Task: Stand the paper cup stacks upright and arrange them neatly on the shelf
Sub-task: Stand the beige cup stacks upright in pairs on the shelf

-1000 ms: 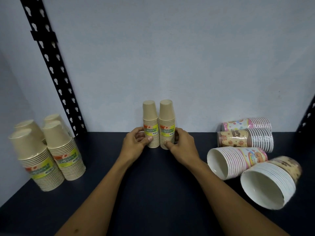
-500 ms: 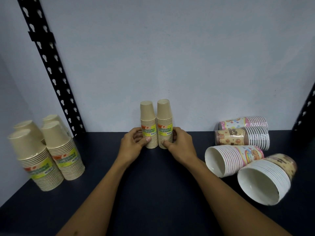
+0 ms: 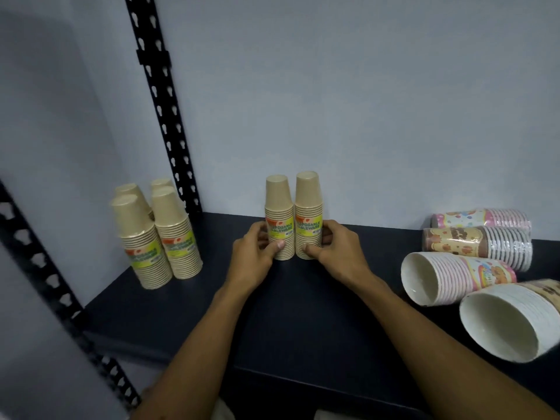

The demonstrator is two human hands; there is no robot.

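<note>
Two tan paper cup stacks stand upright side by side at the back middle of the dark shelf (image 3: 288, 322). My left hand (image 3: 257, 253) grips the left stack (image 3: 278, 204) near its base, thumb on the front. My right hand (image 3: 336, 250) grips the right stack (image 3: 307, 201) the same way. Both stacks carry a yellow-green label and touch each other. Several more tan stacks (image 3: 154, 234) stand upright in a group at the left. Several patterned cup stacks (image 3: 460, 277) lie on their sides at the right.
A black perforated upright (image 3: 160, 95) rises at the back left, another (image 3: 45, 274) runs along the front left. The pale wall (image 3: 363, 101) closes the back. The nearest lying stack (image 3: 512, 322) points its open mouth toward me at the right front.
The view has shifted right and pulled back, so the left group of stacks appears closer to centre. Both hands stay on the two middle stacks, which remain upright and together.
</note>
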